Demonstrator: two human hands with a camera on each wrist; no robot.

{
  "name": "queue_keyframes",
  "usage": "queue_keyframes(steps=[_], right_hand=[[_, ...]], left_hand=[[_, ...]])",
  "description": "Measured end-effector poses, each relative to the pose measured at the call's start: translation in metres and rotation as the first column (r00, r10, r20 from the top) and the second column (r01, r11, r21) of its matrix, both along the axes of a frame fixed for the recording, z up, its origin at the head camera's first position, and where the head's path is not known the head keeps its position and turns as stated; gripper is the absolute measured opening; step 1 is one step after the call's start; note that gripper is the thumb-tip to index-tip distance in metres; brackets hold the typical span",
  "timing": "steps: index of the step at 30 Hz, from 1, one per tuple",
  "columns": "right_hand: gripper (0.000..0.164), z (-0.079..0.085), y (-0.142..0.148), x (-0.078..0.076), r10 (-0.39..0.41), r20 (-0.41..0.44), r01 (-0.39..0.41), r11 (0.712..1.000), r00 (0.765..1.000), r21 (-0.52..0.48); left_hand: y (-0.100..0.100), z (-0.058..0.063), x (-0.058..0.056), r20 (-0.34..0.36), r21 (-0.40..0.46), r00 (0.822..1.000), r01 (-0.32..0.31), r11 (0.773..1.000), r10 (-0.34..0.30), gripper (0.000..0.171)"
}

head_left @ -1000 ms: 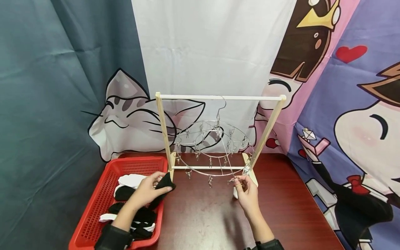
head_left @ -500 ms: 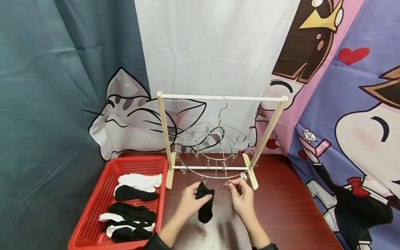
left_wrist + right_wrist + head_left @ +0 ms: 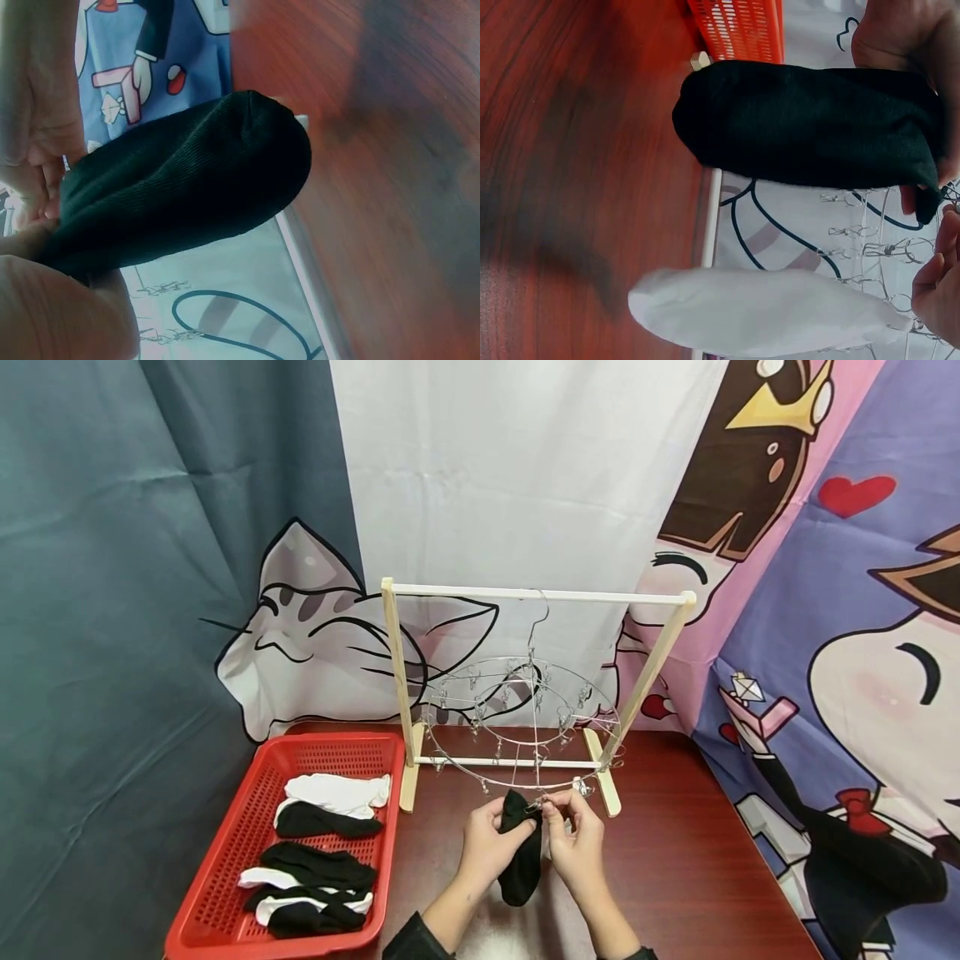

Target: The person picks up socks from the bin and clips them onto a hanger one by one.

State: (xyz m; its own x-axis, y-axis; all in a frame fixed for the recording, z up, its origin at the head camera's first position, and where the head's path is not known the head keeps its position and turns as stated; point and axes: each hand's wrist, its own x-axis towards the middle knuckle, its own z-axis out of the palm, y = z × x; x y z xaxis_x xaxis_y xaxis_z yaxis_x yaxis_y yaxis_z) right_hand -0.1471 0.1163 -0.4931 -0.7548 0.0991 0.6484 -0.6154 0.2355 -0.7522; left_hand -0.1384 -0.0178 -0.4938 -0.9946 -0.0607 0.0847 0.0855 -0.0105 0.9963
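Note:
My left hand (image 3: 483, 847) pinches a black sock (image 3: 519, 872) near its upper edge, and the rest of the sock hangs down. My right hand (image 3: 583, 852) pinches a small metal clip (image 3: 534, 807) at the front of a round wire hanger (image 3: 480, 777). The clip meets the sock's top edge; whether its jaws are around the fabric cannot be told. In the right wrist view a white sock (image 3: 765, 311) hangs beside the black sock (image 3: 802, 127). That white sock is mostly hidden behind my right hand in the head view.
A wooden stand (image 3: 397, 668) with a white top bar (image 3: 465, 591) carries the hanger and its several clips. On the left, a red basket (image 3: 213, 860) contains several black and white socks (image 3: 337, 795). The brown table (image 3: 697, 868) extends to the right, with printed curtains behind.
My left hand has brought the black sock rightward from the basket to the hanger's front, up to the clip. My right hand has stayed at the clip, shifting slightly left.

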Motion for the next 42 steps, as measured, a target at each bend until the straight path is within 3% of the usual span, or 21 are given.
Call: queue_keyframes(steps=[4, 8, 14, 21, 24, 25, 26, 27, 28, 31, 32, 33, 34, 35, 38, 39, 40, 42], right_hand=[[0.01, -0.001, 0.002, -0.002, -0.035, -0.015, 0.036, 0.999, 0.999, 0.016], [0.005, -0.004, 0.004, -0.004, -0.011, -0.024, 0.011, 1.0, 1.0, 0.003], [0.006, -0.003, 0.006, -0.004, 0.062, 0.05, -0.059, 0.996, 0.997, -0.062], [0.011, -0.008, 0.006, -0.002, 0.029, 0.101, -0.028, 0.999, 0.994, -0.018], [0.012, -0.009, 0.005, -0.001, 0.023, 0.128, -0.023, 1.0, 0.991, -0.001], [0.014, -0.009, 0.005, -0.001, 0.026, 0.131, -0.027, 1.0, 0.991, 0.007], [0.016, -0.009, 0.006, -0.001, 0.035, 0.131, -0.036, 0.999, 0.991, 0.012], [0.017, -0.009, 0.006, -0.001, 0.048, 0.13, -0.05, 0.999, 0.99, 0.012], [0.019, -0.009, 0.007, -0.002, 0.069, 0.126, -0.071, 0.997, 0.99, 0.008], [0.02, -0.006, 0.012, -0.002, 0.145, 0.136, -0.139, 0.989, 0.98, -0.057], [0.02, -0.005, 0.014, -0.003, 0.169, 0.144, -0.157, 0.983, 0.975, -0.093], [0.02, -0.004, 0.017, -0.003, 0.184, 0.151, -0.165, 0.978, 0.971, -0.127], [0.02, -0.003, 0.019, -0.004, 0.189, 0.16, -0.163, 0.974, 0.969, -0.159], [0.021, -0.002, 0.022, -0.004, 0.181, 0.167, -0.15, 0.971, 0.969, -0.184], [0.024, 0.0, 0.031, -0.006, 0.102, 0.194, -0.059, 0.975, 0.976, -0.215], [0.025, 0.0, 0.034, -0.006, 0.059, 0.2, -0.016, 0.978, 0.978, -0.209], [0.025, -0.001, 0.037, -0.006, 0.021, 0.205, 0.022, 0.979, 0.978, -0.205], [0.029, -0.003, 0.04, -0.006, -0.088, 0.197, 0.121, 0.979, 0.976, -0.162]], left_hand=[[-0.005, -0.003, 0.001, -0.101, -0.066, 0.991, 0.081, 0.995, -0.088, 0.021], [-0.011, -0.009, -0.001, -0.218, -0.18, 0.967, 0.093, 0.979, -0.132, 0.021], [-0.014, -0.015, -0.004, -0.324, -0.319, 0.94, 0.0, 0.948, -0.109, 0.026], [-0.009, -0.014, -0.001, -0.31, -0.315, 0.95, -0.066, 0.947, -0.037, 0.035], [-0.007, -0.012, 0.001, -0.357, -0.377, 0.934, -0.148, 0.914, 0.004, 0.039], [-0.006, -0.011, 0.001, -0.404, -0.408, 0.914, -0.2, 0.891, 0.02, 0.04], [-0.006, -0.011, 0.002, -0.47, -0.424, 0.882, -0.258, 0.868, 0.032, 0.04], [-0.007, -0.009, 0.002, -0.552, -0.425, 0.833, -0.325, 0.845, 0.043, 0.039], [-0.008, -0.008, 0.001, -0.64, -0.408, 0.766, -0.394, 0.823, 0.049, 0.037], [-0.016, -0.001, -0.008, -0.859, -0.292, 0.511, -0.544, 0.787, 0.035, 0.027], [-0.021, 0.002, -0.013, -0.887, -0.268, 0.462, -0.556, 0.787, 0.024, 0.025], [-0.027, 0.005, -0.018, -0.896, -0.268, 0.445, -0.565, 0.781, 0.014, 0.025], [-0.034, 0.008, -0.023, -0.888, -0.292, 0.46, -0.57, 0.768, 0.003, 0.026], [-0.042, 0.01, -0.028, -0.864, -0.335, 0.503, -0.563, 0.755, -0.008, 0.028], [-0.063, 0.013, -0.039, -0.718, -0.534, 0.694, -0.509, 0.675, -0.045, 0.03], [-0.069, 0.013, -0.042, -0.672, -0.592, 0.737, -0.482, 0.646, -0.066, 0.028], [-0.073, 0.013, -0.043, -0.634, -0.637, 0.768, -0.453, 0.624, -0.089, 0.025], [-0.078, 0.013, -0.045, -0.592, -0.685, 0.794, -0.403, 0.606, -0.141, 0.018]])
